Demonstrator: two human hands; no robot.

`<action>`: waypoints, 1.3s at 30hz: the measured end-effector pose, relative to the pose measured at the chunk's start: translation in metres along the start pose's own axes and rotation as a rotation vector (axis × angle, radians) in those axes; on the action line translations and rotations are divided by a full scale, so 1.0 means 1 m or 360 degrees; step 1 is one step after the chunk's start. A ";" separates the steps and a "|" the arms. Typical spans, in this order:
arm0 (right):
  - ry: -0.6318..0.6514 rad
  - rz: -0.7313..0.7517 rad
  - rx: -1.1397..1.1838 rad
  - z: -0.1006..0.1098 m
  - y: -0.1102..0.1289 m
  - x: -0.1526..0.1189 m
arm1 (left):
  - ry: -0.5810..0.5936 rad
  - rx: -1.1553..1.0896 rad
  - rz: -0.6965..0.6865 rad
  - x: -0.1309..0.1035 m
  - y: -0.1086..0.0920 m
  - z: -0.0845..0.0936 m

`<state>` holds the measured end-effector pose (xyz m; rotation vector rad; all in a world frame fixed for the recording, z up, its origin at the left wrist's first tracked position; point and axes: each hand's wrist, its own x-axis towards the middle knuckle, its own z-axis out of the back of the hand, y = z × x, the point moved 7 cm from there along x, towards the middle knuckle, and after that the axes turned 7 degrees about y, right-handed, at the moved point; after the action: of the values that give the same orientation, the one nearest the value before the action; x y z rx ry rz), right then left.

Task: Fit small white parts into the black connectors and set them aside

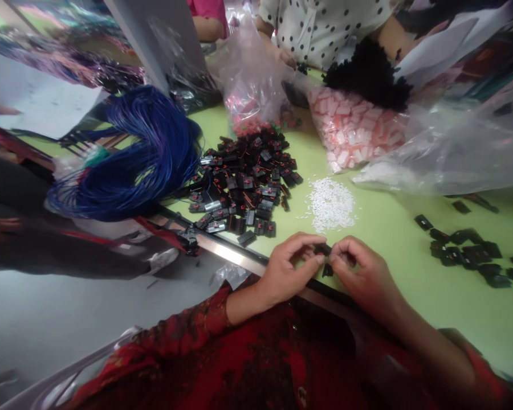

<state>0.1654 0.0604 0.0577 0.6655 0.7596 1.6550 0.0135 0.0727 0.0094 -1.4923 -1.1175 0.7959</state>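
Observation:
Between thumb and fingers my left hand (291, 265) grips a small black connector housing (322, 249) over the table's near edge. My right hand (361, 267) is pinched at the right end of that housing; any small part in its fingertips is hidden. Another small black piece (327, 270) shows just below the fingers. Beyond my hands lies a spread of tiny white pieces (331, 204). To the left of it is a heap of black connector housings (250, 182) with orange-red parts.
A thick bundle of blue wires (141, 154) hangs over the table's left edge. Clear bags (256, 74) and a bag of pink-white pieces (359, 125) stand at the back. More black housings (470, 250) lie right. A person in a dotted shirt (320, 28) sits opposite.

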 end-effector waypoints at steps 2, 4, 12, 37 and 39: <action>-0.0037 0.0006 0.0062 0.001 0.002 0.000 | 0.0035 -0.0106 0.0071 -0.001 0.003 -0.002; -0.0035 -0.0027 0.0169 0.002 0.002 0.000 | 0.0092 -0.0315 0.0199 -0.002 0.009 -0.007; 0.0151 -0.0232 0.0629 -0.009 -0.012 -0.005 | 0.0114 -0.0669 0.0370 -0.009 0.021 -0.016; 0.0253 -0.0110 0.0186 -0.002 -0.040 0.047 | 0.0034 -0.0681 0.0371 0.001 0.012 0.000; 0.0263 -0.0190 0.0484 -0.002 -0.033 0.040 | 0.0034 -0.0682 0.0381 0.001 0.012 -0.001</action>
<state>0.1765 0.1039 0.0321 0.6853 1.1641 1.5119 0.0176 0.0729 -0.0019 -2.0173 -1.1545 0.7272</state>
